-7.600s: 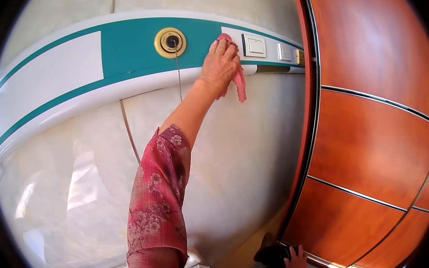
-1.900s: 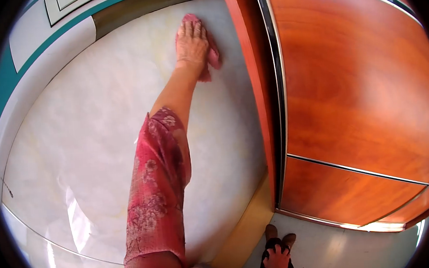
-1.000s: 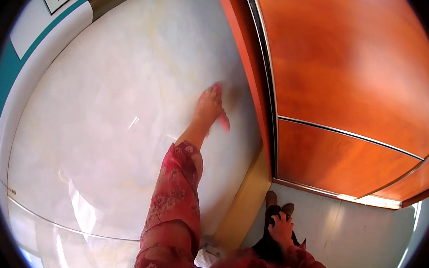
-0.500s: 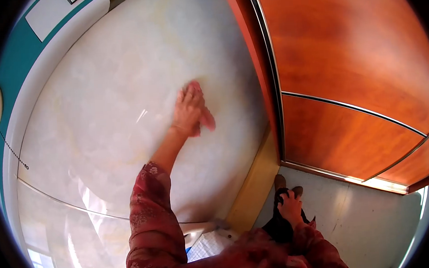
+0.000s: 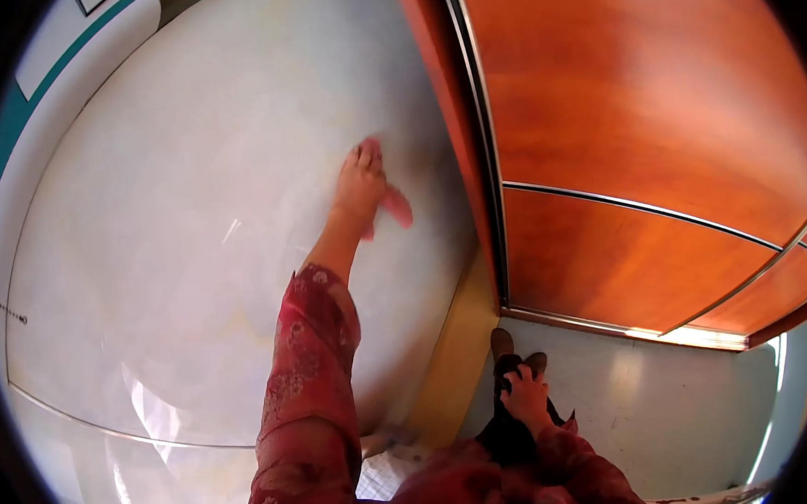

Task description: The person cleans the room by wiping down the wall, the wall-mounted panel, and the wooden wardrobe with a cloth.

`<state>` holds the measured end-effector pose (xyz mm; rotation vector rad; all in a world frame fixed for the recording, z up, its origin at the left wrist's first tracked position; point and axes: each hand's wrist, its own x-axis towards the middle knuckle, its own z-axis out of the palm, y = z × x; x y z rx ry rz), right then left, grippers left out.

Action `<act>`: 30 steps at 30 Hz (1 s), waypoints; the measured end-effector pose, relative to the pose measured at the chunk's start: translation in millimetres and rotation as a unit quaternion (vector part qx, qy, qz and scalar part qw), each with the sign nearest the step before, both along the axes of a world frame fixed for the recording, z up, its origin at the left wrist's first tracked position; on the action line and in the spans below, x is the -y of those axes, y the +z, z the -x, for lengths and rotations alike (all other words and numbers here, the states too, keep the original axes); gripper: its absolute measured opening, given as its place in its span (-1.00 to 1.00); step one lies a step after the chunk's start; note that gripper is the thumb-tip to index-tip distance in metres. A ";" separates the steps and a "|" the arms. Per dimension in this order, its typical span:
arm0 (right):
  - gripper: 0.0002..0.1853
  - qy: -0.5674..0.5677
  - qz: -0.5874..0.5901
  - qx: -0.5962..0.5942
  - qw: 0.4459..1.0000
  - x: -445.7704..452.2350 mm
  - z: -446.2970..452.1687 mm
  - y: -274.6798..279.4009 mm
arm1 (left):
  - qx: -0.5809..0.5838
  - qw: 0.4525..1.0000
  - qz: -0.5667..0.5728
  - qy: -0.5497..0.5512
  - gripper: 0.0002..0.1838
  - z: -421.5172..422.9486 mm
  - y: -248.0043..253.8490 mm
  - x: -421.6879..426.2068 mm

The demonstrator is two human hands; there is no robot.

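Note:
My left hand [image 5: 360, 182] reaches out over a glossy pale marbled surface [image 5: 160, 193]. It presses a pink cloth [image 5: 399, 206] flat against that surface, and parts of the cloth stick out past the fingertips and on the right of the hand. My fingers lie close together on the cloth, slightly blurred. Lower right, my right hand [image 5: 527, 395] rests with spread fingers on my dark trousers [image 5: 505, 431], near the knee, holding nothing. Both arms wear red patterned sleeves.
Orange-brown wood sliding doors [image 5: 633, 81] with metal strips stand on the right. Between surface and floor [image 5: 608, 415] runs a yellowish ledge [image 5: 451, 351]. A bead chain [image 5: 5, 309] hangs at the left edge. Brown shoes [image 5: 502, 342] stand by the doors. Something white and checked [image 5: 380, 475] lies below.
My left hand and the cloth have moved slightly up and rightward over the surface. The whole view has shifted a little, with the doors farther left. My right hand stays on the trousers.

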<state>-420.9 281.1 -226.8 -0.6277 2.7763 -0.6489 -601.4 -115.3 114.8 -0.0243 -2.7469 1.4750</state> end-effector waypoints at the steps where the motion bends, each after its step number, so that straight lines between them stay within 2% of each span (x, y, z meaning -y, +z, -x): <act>1: -0.56 -0.016 0.000 -0.006 1.000 -1.9 -0.6 0.4 | 0.011 1.000 0.007 -0.012 -0.32 -7.8 -30.7 13.1; 3: -0.58 0.007 0.020 -0.006 1.000 -3.2 -0.5 -1.5 | 0.097 0.995 0.008 0.018 -0.02 -39.6 -39.5 -15.5; 5: -0.59 0.002 0.013 -0.037 0.999 -5.5 -5.3 0.6 | 0.119 0.993 -0.015 0.006 -0.02 -67.5 -48.4 -20.1; 8: -0.55 0.024 0.020 -0.022 0.999 -9.2 -8.3 4.5 | 0.118 0.992 -0.044 0.023 -0.14 -78.5 -43.1 -10.1; 10: -0.54 0.023 0.014 -0.016 1.000 -7.6 -8.9 1.8 | 0.053 0.993 -0.099 0.039 -0.37 -77.7 4.9 -35.1; 11: -0.52 0.024 0.004 0.001 1.000 -8.5 -9.0 0.7 | -0.066 0.975 -0.205 -0.048 -0.43 -64.3 21.1 -24.6; 12: -0.53 0.025 0.003 0.005 1.000 -9.3 -9.1 0.3 | -0.180 0.926 -0.304 -0.135 -0.48 -49.5 39.3 -13.2; 13: -0.53 0.023 0.005 -0.002 1.000 -9.5 -9.8 -1.1 | -0.284 0.866 -0.315 -0.265 -0.47 -45.0 84.9 -36.9; 15: -0.53 0.021 0.007 0.002 1.000 -10.3 -8.6 -4.3 | -0.363 0.774 -0.386 -0.347 -0.38 -42.5 166.6 -98.8; 17: -0.53 0.019 0.006 0.002 1.000 -9.8 -7.3 -2.5 | -0.426 0.706 -0.311 -0.473 -0.35 -26.8 225.4 -145.2; 19: -0.53 0.016 0.002 0.004 1.000 -10.0 -11.1 -2.3 | -0.463 0.648 -0.269 -0.541 -0.31 1.6 254.6 -173.2; 21: -0.54 0.009 0.004 0.003 1.000 -9.9 -11.5 -3.0 | -0.468 0.661 -0.297 -0.506 -0.29 40.5 252.7 -181.8; 23: -0.54 0.004 0.008 -0.001 1.000 -13.0 -12.5 -1.6 | -0.471 0.672 -0.328 -0.469 -0.27 67.2 229.8 -183.1; 25: -0.54 0.000 0.014 -0.002 1.000 -15.2 -12.4 0.0 | -0.469 0.748 -0.282 -0.375 -0.25 79.0 200.5 -184.1; 27: -0.53 0.005 0.026 0.003 1.000 -19.0 -13.1 2.7 | -0.459 0.744 -0.304 -0.378 -0.27 76.2 171.8 -181.5; 30: -0.53 0.015 0.020 0.005 1.000 -19.2 -10.6 3.5 | -0.388 0.793 -0.303 -0.359 -0.28 62.1 124.5 -169.7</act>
